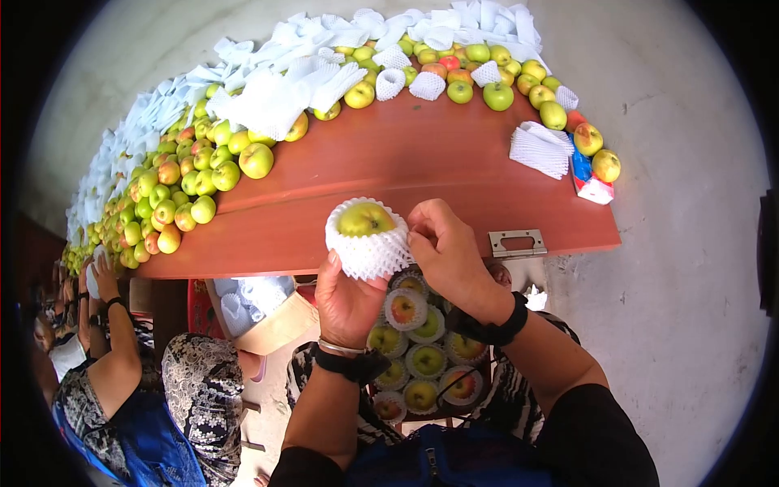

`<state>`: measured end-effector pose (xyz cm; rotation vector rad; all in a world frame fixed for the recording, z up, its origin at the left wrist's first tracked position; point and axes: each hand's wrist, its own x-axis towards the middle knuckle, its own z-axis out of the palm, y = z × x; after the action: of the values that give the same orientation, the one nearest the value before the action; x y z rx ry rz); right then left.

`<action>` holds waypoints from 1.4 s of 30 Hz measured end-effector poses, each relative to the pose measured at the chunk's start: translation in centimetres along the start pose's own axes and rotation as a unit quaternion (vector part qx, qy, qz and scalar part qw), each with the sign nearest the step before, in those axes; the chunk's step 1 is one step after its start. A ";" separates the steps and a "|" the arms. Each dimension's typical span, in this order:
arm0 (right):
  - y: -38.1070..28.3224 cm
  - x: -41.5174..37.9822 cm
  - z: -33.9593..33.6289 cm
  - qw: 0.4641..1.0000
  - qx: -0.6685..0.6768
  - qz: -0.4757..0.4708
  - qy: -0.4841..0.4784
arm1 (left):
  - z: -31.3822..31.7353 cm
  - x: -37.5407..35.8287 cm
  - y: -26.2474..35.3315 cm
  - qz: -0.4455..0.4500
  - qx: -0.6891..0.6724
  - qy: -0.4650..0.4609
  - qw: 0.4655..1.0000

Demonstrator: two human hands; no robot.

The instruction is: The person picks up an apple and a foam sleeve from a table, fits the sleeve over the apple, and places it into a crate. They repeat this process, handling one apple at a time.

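My left hand (pixel 349 307) holds up a yellow-green apple (pixel 364 219) from below, near the front edge of the table. A white foam net sleeve (pixel 375 254) wraps the apple's sides and leaves its top showing. On the sleeve's right side, my right hand (pixel 454 256) has its fingers curled in a pinch at the net's edge; its fingertips are partly hidden. Below my hands, several apples in foam nets (pixel 425 361) sit packed together in a container at my lap.
Loose apples (pixel 203 174) are heaped along the reddish-brown table (pixel 349 174), with white foam nets (pixel 300 89) behind and over them. More nets (pixel 541 150) lie at right, near a metal hinge (pixel 518 243). A cardboard box (pixel 280 323) holds nets below. Another person (pixel 122 381) works at left.
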<state>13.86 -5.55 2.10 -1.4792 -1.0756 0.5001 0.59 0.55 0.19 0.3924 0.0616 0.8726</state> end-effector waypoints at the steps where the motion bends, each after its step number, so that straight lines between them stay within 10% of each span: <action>1: -0.4 0.0 -0.2 0.999 -0.035 -0.018 0.000 | 0.1 0.0 0.0 -0.003 -0.001 0.007 1.000; 17: -1.0 0.2 -0.4 0.948 -0.180 -0.249 -0.080 | -1.5 0.0 -0.4 -0.005 0.146 0.057 0.988; 22: 0.5 0.9 -0.8 0.980 0.160 -0.006 -0.120 | -2.2 -0.8 1.1 0.009 0.310 0.095 0.946; 25: 0.3 1.0 -1.4 0.825 0.503 0.166 -0.196 | -2.8 -0.1 1.9 0.006 0.333 0.170 0.927; 28: 0.6 0.7 -1.0 0.813 0.491 0.214 -0.228 | 0.7 0.1 0.9 -0.084 0.066 0.036 0.994; 29: 0.2 0.7 -1.0 0.887 0.362 0.178 -0.226 | -2.0 0.1 0.6 -0.123 -0.034 -0.046 0.991; 34: 0.8 1.4 -2.0 0.981 -0.121 -0.091 -0.125 | -0.5 -0.2 0.1 -0.118 -0.042 0.038 0.991; 37: -0.6 1.4 -2.9 0.984 0.007 -0.064 -0.167 | -0.5 -0.3 0.2 -0.122 -0.016 0.020 0.992; 42: -0.7 1.3 -2.4 0.950 -0.144 -0.183 -0.209 | -1.1 0.0 -0.6 -0.093 0.023 0.017 0.995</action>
<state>16.22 -5.78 3.62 -1.4034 -1.7827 0.4107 0.74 0.55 -1.07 0.4072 0.1479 0.6943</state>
